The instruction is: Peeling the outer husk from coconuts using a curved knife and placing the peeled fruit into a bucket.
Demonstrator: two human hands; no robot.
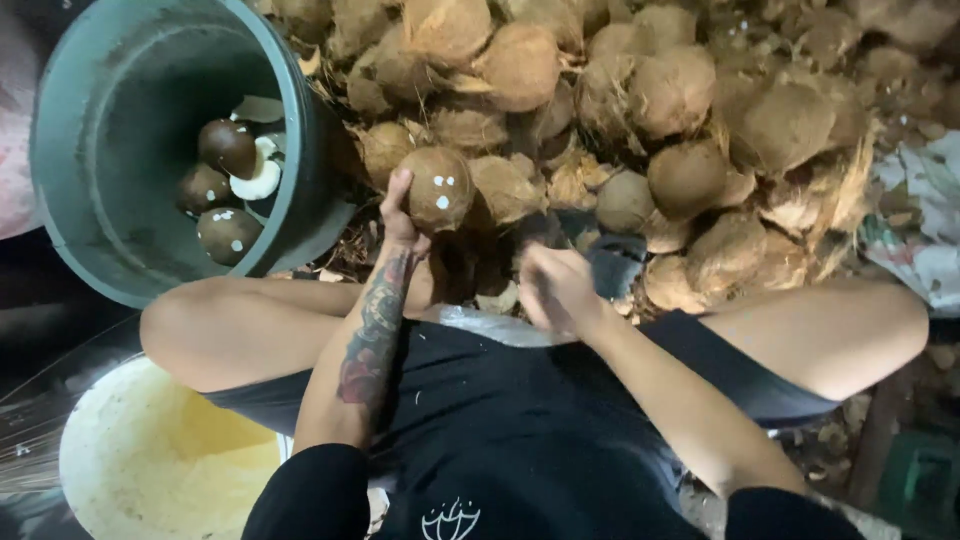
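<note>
My left hand point(399, 214) grips a brown husked coconut point(436, 188) with white flecks, held up in front of the heap. My right hand point(556, 287) is blurred, fingers curled, just right of centre above my lap; I cannot tell whether it holds anything. A large pile of fibrous brown coconuts point(640, 100) fills the top of the view beyond both hands. I sit with knees spread, the pile between them.
A grey-green bucket point(95, 150) at upper left holds several dark peeled coconuts point(226, 148) and white pieces. A white tub point(150, 460) of pale grated material sits at lower left. Husk scraps and a patterned cloth point(920, 215) lie at right.
</note>
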